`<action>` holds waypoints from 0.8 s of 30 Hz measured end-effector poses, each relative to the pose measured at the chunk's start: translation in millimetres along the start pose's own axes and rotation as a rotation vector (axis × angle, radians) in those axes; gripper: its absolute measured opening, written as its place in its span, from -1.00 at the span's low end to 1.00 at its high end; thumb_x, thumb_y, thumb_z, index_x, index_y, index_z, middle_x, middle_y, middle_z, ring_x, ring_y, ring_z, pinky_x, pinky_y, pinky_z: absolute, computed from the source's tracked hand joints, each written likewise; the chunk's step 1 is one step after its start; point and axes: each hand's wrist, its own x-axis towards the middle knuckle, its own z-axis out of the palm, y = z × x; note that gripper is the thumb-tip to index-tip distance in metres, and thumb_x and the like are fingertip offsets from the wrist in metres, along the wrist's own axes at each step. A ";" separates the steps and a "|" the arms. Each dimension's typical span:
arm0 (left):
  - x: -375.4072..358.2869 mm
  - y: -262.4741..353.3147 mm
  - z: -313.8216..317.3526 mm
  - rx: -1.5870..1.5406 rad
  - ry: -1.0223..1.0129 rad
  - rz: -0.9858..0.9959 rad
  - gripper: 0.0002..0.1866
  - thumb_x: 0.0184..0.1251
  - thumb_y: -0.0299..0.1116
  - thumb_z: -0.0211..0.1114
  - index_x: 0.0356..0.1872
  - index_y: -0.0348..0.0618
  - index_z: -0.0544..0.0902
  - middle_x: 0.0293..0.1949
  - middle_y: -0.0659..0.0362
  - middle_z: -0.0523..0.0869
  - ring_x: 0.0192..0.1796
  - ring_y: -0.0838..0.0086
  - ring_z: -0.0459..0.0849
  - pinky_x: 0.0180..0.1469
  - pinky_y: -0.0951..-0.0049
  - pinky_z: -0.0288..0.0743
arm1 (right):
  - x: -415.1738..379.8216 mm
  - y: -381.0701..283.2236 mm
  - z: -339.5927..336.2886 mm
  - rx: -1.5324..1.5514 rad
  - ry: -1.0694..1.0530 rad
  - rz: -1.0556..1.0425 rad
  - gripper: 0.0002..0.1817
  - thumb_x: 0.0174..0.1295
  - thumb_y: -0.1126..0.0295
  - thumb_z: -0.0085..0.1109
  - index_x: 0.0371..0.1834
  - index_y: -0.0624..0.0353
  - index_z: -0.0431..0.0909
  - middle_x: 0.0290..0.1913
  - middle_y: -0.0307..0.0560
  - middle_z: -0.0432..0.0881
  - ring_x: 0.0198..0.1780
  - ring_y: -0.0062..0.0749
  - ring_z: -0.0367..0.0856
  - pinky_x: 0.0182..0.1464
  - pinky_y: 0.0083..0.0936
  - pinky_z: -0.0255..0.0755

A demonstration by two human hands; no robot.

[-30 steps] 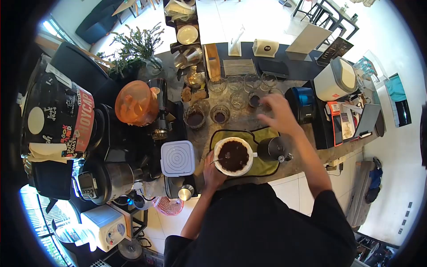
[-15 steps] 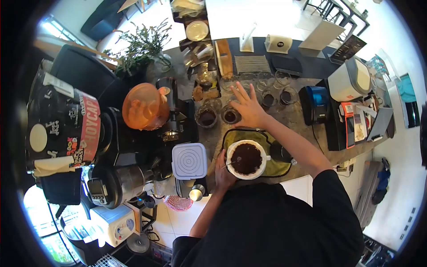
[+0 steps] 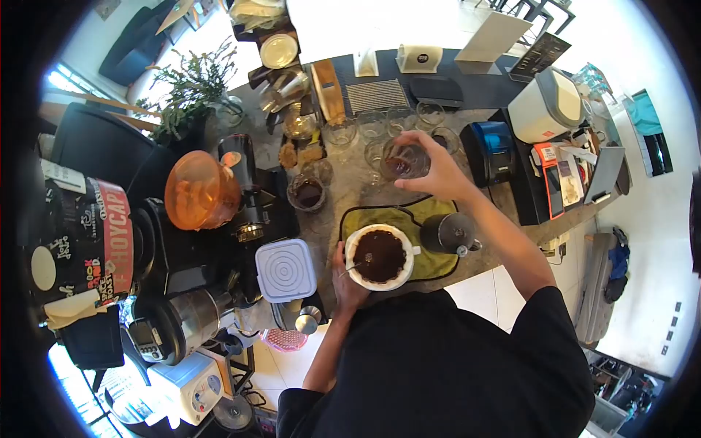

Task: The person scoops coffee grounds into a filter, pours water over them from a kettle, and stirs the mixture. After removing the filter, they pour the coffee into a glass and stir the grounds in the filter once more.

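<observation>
My right hand (image 3: 438,169) grips a clear glass (image 3: 404,160) with a little dark liquid, tilted above the counter near other glasses. My left hand (image 3: 347,281) is at the left side of a white dripper (image 3: 412,271) full of dark wet coffee grounds (image 3: 380,255); a thin spoon handle sticks out beside that hand. The dripper stands over a green cloth (image 3: 431,207). Right of it on the cloth is a dark pitcher (image 3: 449,233). A glass of dark coffee (image 3: 307,193) stands further left, with several clear glasses (image 3: 371,125) behind.
An orange-lidded container (image 3: 201,191) and a grinder (image 3: 241,175) stand at left, near a square white lid (image 3: 285,270). Toward the right are a blue-black box (image 3: 491,152), a white bin (image 3: 544,106) and a tablet (image 3: 605,175). A plant (image 3: 191,91) stands at the back left.
My right hand has closed on a glass and lifted it, moving right relative to the other glasses. My left hand stays at the dripper. The whole view has shifted.
</observation>
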 end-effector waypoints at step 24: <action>0.0 1.9 -1.7 -0.039 -0.029 -0.043 0.06 0.03 -0.12 0.63 0.53 -0.28 0.24 0.47 -0.23 0.36 0.52 -0.14 0.32 0.56 -0.03 0.19 | -11.5 58.2 -61.9 -0.175 0.140 0.235 -0.12 -0.11 0.27 0.62 0.35 0.18 0.40 0.17 0.02 0.65 0.24 -0.25 0.62 0.38 -0.34 0.39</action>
